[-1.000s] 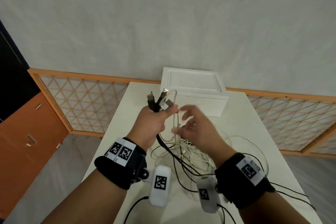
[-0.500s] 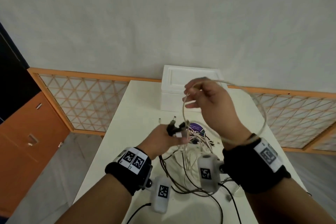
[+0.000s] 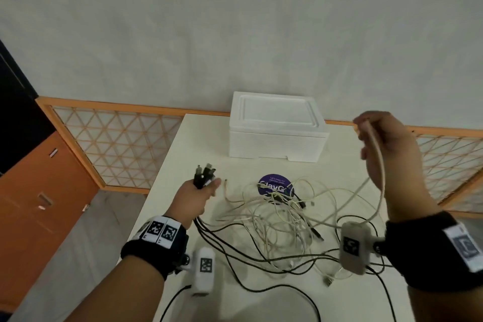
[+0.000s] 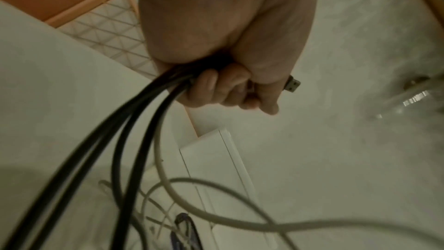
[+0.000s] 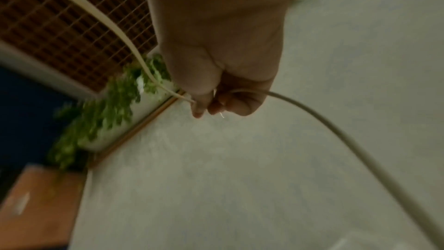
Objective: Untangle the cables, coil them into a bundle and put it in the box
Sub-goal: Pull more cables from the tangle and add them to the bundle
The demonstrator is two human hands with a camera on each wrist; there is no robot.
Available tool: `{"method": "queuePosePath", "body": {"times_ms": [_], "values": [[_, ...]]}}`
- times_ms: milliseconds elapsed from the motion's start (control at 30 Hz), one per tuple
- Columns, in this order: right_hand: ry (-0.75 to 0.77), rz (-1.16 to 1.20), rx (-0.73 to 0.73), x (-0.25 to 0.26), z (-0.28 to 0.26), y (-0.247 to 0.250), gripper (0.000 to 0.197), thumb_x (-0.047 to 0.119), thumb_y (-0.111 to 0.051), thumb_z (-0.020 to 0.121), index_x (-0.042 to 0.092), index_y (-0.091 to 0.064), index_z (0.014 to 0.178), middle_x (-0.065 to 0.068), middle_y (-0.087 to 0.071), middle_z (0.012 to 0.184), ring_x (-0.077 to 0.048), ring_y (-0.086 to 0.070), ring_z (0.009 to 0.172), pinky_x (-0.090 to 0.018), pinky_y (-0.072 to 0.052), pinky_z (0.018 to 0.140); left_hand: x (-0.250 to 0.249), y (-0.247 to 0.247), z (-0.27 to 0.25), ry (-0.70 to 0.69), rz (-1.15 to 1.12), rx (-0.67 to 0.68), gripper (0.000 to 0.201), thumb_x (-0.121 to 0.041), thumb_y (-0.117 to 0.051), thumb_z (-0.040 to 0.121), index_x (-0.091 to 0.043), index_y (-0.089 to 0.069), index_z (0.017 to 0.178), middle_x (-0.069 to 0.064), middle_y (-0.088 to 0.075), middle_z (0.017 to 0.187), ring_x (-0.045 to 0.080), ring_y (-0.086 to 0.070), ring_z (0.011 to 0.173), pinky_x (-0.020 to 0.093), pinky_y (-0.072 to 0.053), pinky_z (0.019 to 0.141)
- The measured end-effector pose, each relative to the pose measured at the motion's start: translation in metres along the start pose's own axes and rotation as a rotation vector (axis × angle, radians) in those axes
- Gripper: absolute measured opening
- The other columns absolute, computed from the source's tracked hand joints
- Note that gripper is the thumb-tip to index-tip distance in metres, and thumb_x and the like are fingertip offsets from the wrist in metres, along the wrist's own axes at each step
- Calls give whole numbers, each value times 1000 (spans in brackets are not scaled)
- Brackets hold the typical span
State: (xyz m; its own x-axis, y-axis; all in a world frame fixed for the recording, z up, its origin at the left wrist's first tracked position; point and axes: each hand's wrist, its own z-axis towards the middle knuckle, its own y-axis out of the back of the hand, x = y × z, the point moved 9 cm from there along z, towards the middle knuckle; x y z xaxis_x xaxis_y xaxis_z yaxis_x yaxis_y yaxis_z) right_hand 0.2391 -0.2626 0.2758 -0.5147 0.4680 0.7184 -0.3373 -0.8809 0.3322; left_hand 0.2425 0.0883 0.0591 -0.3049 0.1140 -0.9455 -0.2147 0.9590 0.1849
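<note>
The untangling is judged partly done: several plug ends [image 3: 205,174] are gathered in the left hand [image 3: 194,197], its fingers [image 4: 216,90] curled tight round them. A white cable [image 3: 377,162] is pinched in the right hand [image 3: 386,149], right of the box [image 3: 277,131]. The tangle [image 3: 277,219] lies before the closed box; coiling and boxing remain.

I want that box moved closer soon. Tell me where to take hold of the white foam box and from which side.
Grip the box by its two short side walls, one hand on each, coming in from left and right. Its lid is closed and overhangs as a lip all round, so fingers can likely hook under that lip. It sits flat at the table's far edge.
</note>
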Motion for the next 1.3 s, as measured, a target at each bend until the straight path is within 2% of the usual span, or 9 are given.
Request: {"method": "queuePosePath", "body": {"times_ms": [167, 300, 400, 533, 633, 733, 933, 1133, 1300], "values": [[3, -705, 173, -61, -30, 5, 18, 6, -60, 88, 15, -72, 97, -9, -59, 83, -31, -58, 81, -28, -36, 69, 7, 26, 4, 101, -351, -134, 27, -28, -65, 89, -19, -49, 70, -5, -31, 49, 9, -24, 39, 24, -18, 43], [-274, -258, -28, -70, -47, 37, 19, 18, -56, 93, 31, -69, 92, 5, -58, 79, -11, -49, 69, -25, -34, 62, 5, 43, 5, 77, -374, -156, 29, -18, -68, 87, -20, -47, 67, -5, -29, 49, 7, -21, 36, 22, -16, 41], [-339, 360, -167, -46, -47, 38, 16, 31, -49, 95, 29, -59, 83, 12, -47, 62, -7, -36, 54, -19, -31, 46, -4, 11, -9, 17, -235, 93, 20, -23, -76, 78, -13, -60, 71, -2, -34, 54, 8, -23, 37, 20, -19, 39], [-252, 251, -114, -15, -44, 25, 24, 22, -39, 101, 25, -55, 84, 10, -46, 59, -9, -37, 52, -21, -32, 46, 14, -78, -52, 52, 206, 548, 22, -37, -76, 78, -17, -67, 81, -7, -34, 46, 10, -28, 41, 22, -27, 44], [-79, -25, -103, 4, -42, 38, 18, 33, -44, 95, 34, -61, 88, 13, -54, 66, -5, -46, 61, -18, -38, 57, 36, -74, -34, 50, 562, 386, 25, -41, -62, 88, -16, -63, 86, -3, -49, 58, 13, -46, 52, 26, -35, 52], [2, -232, -95, 18, -40, 60, 20, 40, -47, 91, 32, -64, 96, 21, -63, 78, 1, -54, 69, -12, -40, 61, 48, -42, -20, 160, 336, 184, 20, -30, -64, 88, -10, -64, 86, -2, -55, 56, 13, -43, 46, 25, -33, 48], [-465, -531, 374, -28, -52, 39, 19, 26, -69, 83, 34, -67, 100, 5, -64, 107, -16, -59, 94, -29, -41, 73, -4, -42, -40, 92, -303, 284, 28, -15, -62, 91, -18, -45, 69, -3, -27, 48, 10, -21, 39, 22, -20, 42], [-397, -132, 871, 9, -119, -132, 65, 43, -81, 67, 31, -50, 122, 19, -60, 113, 3, -55, 108, -11, -42, 88, -76, -90, -85, -73, -502, 508, 38, -31, -57, 85, -11, -45, 55, 5, -40, 46, 16, -34, 40, 24, -32, 47], [-356, -181, 1009, -2, -163, -188, 18, 25, -57, 88, 18, -57, 104, 4, -67, 75, -9, -63, 65, -26, -51, 67, -85, -66, -81, -2, -786, 452, 58, -48, -40, 93, -14, -42, 46, 5, -48, 46, 17, -45, 42, 24, -44, 47]]}}
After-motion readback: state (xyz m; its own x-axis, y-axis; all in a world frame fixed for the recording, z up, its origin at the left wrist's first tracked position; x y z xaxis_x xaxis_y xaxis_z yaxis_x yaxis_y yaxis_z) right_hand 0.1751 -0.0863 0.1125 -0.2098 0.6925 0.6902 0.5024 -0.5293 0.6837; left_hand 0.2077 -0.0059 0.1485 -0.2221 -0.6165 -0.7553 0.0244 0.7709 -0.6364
